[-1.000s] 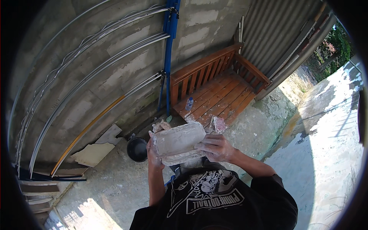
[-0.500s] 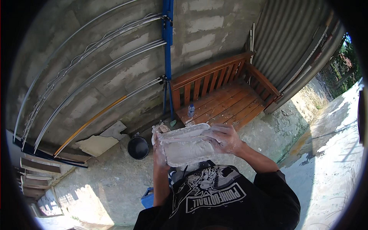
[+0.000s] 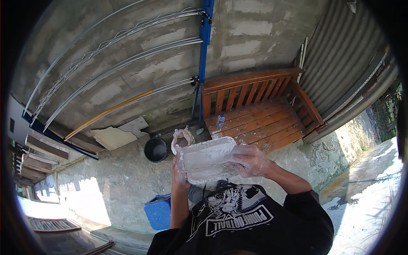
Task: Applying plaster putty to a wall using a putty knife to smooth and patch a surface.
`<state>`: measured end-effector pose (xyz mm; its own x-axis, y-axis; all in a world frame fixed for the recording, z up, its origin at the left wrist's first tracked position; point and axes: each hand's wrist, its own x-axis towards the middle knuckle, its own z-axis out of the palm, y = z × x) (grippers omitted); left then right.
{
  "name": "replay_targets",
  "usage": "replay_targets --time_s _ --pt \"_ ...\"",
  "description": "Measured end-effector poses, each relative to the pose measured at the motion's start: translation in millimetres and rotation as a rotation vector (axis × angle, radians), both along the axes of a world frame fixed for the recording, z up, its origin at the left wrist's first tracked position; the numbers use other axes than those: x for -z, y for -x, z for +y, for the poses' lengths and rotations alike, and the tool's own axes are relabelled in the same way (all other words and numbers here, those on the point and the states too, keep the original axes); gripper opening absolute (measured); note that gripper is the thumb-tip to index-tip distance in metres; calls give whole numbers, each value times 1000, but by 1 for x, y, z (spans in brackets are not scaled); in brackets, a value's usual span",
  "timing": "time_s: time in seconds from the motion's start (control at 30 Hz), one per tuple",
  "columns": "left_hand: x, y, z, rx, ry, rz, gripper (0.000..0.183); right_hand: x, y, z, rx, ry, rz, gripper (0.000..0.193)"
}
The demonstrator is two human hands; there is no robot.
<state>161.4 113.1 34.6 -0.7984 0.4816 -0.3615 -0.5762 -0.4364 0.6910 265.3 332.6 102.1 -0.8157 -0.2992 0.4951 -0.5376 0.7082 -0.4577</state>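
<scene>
In front of my chest I hold a whitish, plaster-smeared rectangular slab [image 3: 208, 159], with raised edges and a ridge running along its length. My left hand [image 3: 180, 173], coated in white residue, grips its left end. At the right end, my right hand [image 3: 250, 160] is closed over the edge with bent fingers, also dusted white. The slab is tilted, its broad face partly turned up. Its underside and some of my fingertips are hidden.
Ahead stands a brown slatted wooden bench [image 3: 255, 123] bearing a small water bottle [image 3: 220, 121] and white crumbs. A black bucket [image 3: 156, 149] and white-smeared container [image 3: 183, 137] sit on the floor. A blue box [image 3: 158, 213] is near my left arm; metal pipes [image 3: 127, 59] line the block wall.
The slab has tipped so more of its upper face shows. Both hands keep their hold. My view has shifted, bringing the blue box and white-smeared container more fully into sight.
</scene>
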Motion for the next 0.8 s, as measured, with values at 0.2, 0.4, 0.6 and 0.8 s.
replay_targets --time_s 0.2,0.4,0.6,0.8 --pt "3 -11 6 0 -30 -44 46 -7 8 12 52 64 188 38" --pt "12 -10 4 -21 -62 29 44 3 1 4 25 -51 225 42" --pt "9 -4 1 -42 -67 22 45 -3 -6 -1 -16 64 175 38" --pt "5 3 -2 -1 -68 19 47 0 3 0 -24 107 44 37"
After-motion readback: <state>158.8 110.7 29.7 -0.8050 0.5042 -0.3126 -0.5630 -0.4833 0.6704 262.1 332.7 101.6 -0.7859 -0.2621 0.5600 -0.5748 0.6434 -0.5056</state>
